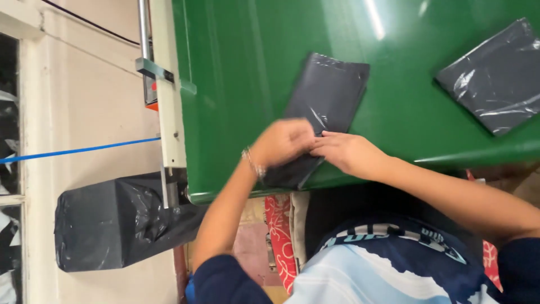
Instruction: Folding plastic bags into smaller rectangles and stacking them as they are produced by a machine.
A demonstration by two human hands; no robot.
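Two hands meet over a dark grey plastic packet (326, 98) at the near edge of the green table (247, 73); the left hand (281, 143), a thin bracelet (253, 163) at its wrist, is curled over the packet's near end with fingers bent and pressing on it, though blur hides whether they pinch it; the right hand (346, 152) lies just beside, touching the left, its fingers stretched fairly flat onto the same end of the packet; how firmly it grips I cannot tell. That packet lies tilted, its far end pointing toward the middle of the table, its near end hanging slightly past the table's near edge. A second grey packet (498, 76) rests well apart near the table's right edge, also tilted. At the table's left edge runs a white upright post (169, 95) with a metal bracket; below the near left corner hangs a black plastic bag (112, 222); a blue cord (79, 150) stretches leftward from the post across the pale wall. Under the near edge, a red patterned cloth (278, 236) shows beside the person's blue and white shirt (371, 270).
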